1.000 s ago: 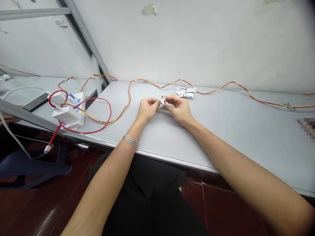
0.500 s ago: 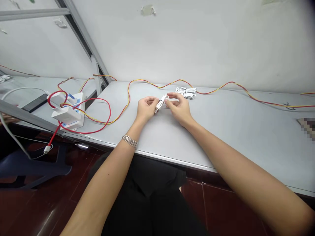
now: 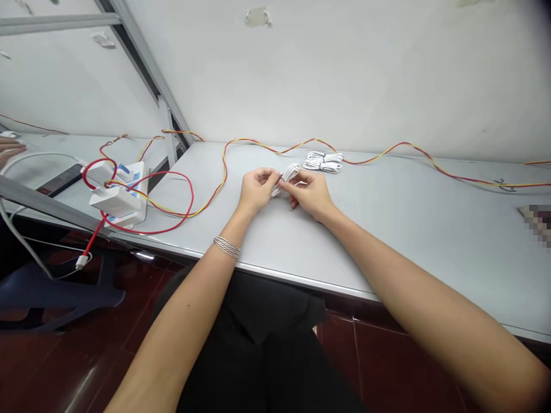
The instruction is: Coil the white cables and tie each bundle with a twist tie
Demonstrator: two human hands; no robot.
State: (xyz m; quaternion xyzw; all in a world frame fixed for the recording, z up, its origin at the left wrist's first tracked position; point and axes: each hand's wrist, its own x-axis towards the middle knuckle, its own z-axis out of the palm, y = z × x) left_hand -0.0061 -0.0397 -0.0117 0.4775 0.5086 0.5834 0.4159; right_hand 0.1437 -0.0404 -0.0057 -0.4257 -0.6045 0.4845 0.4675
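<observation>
Between my two hands a coiled white cable point(image 3: 291, 171) is held just above the table, with a thin dark tie around its middle. My left hand point(image 3: 259, 188) pinches the coil's left side between thumb and fingers. From the right, my right hand point(image 3: 310, 193) closes its thumb and forefinger at the dark tie, while its other fingers curl beneath. Just behind my right hand, more bundled white cables point(image 3: 323, 162) lie on the table, bound with dark ties.
A red and yellow wire point(image 3: 383, 156) winds along the back of the grey table point(image 3: 413, 241). At left, white plugs point(image 3: 115, 202) sit in a power strip point(image 3: 140, 189), beside a metal frame post point(image 3: 148, 69). Another person's hand point(image 3: 11, 150) shows at the far left.
My right thumb and forefinger have moved left and down onto the dark tie. The held coil has turned, showing more of its loops. At far left, the other person's hand has come higher.
</observation>
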